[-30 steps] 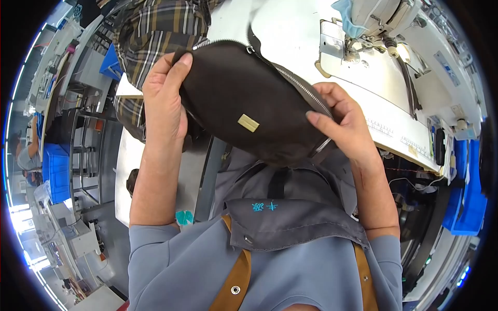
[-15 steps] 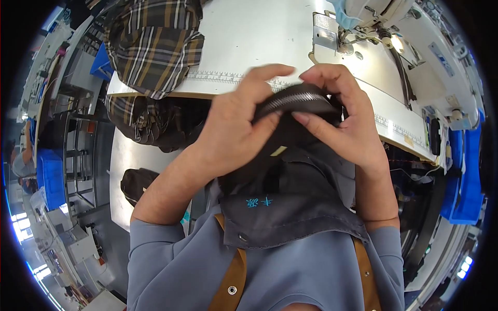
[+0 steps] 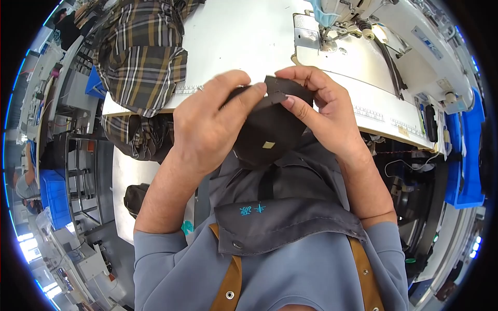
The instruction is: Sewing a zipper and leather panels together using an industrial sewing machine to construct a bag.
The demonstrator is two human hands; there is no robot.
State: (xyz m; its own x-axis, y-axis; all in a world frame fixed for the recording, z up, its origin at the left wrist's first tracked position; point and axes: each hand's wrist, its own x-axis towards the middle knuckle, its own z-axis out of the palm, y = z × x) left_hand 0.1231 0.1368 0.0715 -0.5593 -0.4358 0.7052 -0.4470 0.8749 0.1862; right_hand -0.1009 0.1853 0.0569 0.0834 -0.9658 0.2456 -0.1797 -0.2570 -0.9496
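My left hand grips the upper left of a dark brown zippered pouch, fingertips closed at its top edge. Opposite it, my right hand holds the upper right, thumb pressed on a dark folded piece that stands up between both hands. A small pale yellow patch shows on the pouch's face, and most of the zipper is hidden. The pouch hangs above my grey apron, just in front of a white worktable's edge with a printed ruler.
A sewing machine stands back right; plaid fabric is heaped back left and below. Dark pieces lie on a lower surface at left. Blue bins flank both sides. Other people are at the far left.
The pouch, held wide and flat a second ago, has been folded and drawn together. Both hands have closed in on its top edge, and the silver zipper is now mostly out of sight.
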